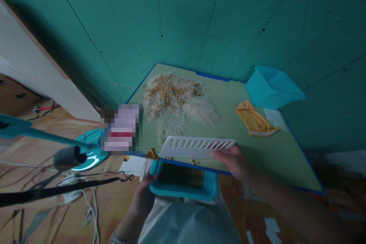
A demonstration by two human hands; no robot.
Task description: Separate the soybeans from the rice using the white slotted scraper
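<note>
My right hand (233, 162) grips the right end of a long white slotted plastic strip (197, 148), which stands on edge along the table's near side. A few yellow beans (194, 162) lie between the strip and the blue table edge. Just below that edge, my left hand (144, 190) holds the left end of a blue plastic tray (183, 192) over my lap. Dark green grains fill part of the tray, with some yellowish ones at its right. Farther back on the table spreads a pile of white grains (203, 110) topped with yellow beans (167, 89).
A blue open bin (274, 87) stands at the table's back right, beside a crumpled yellow cloth-like bag (254, 120). A blurred-out pinkish packet (122, 127) lies at the left edge. Left of the table are a black bar (57, 190), a blue round base (91, 156) and cables.
</note>
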